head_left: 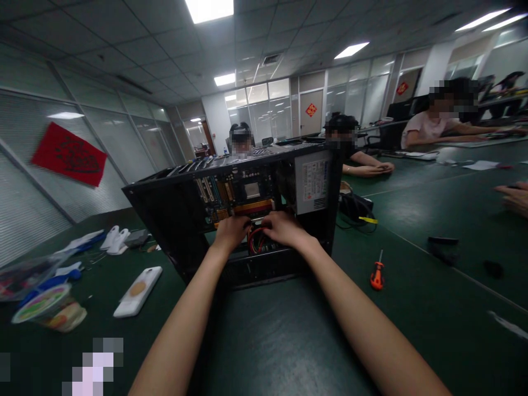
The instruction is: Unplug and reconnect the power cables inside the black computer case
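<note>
Open PC case (173, 220) on green table (289, 341); left hand (231, 231) and right hand (282, 227) close together inside, fingers curled at red cables (256, 241) below motherboard (239, 195), actual grip hidden, can't tell. Risk: hard tug could strain connectors or tip case

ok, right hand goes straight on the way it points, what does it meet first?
Probably the motherboard in the open computer case; the right hand points into it, just above the red cables. Depth unclear, fingers may already touch it.
</note>
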The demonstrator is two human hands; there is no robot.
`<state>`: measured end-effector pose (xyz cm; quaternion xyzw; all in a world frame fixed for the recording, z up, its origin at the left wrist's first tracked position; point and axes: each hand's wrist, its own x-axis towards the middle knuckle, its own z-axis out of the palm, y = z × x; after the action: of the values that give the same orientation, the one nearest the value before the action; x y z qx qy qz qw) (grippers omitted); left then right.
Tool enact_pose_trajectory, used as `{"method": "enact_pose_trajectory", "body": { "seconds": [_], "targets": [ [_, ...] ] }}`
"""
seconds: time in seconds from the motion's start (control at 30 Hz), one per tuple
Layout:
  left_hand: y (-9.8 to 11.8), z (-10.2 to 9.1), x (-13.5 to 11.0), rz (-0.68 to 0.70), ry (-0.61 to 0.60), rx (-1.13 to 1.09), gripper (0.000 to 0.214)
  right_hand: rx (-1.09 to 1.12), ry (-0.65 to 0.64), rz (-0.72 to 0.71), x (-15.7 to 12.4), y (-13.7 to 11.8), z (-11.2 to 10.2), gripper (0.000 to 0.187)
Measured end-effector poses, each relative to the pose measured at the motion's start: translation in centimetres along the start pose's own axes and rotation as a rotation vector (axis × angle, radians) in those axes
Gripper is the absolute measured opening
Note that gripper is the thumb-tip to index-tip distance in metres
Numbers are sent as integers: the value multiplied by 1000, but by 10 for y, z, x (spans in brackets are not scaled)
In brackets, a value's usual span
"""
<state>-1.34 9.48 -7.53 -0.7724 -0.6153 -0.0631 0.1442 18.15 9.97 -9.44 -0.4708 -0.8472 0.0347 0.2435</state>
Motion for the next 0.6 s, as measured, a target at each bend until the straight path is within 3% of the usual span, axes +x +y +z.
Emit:
{"method": "enact_pose_trajectory", "body": {
  "seconds": [0.4,0.6],
  "targets": [
    [6,1,5,30,55,93,29,45,106,-86,-1,6,7,19],
    [-1,5,-1,-100,26,-169,27,3,168,-92,-1,6,7,21]
  ]
}}
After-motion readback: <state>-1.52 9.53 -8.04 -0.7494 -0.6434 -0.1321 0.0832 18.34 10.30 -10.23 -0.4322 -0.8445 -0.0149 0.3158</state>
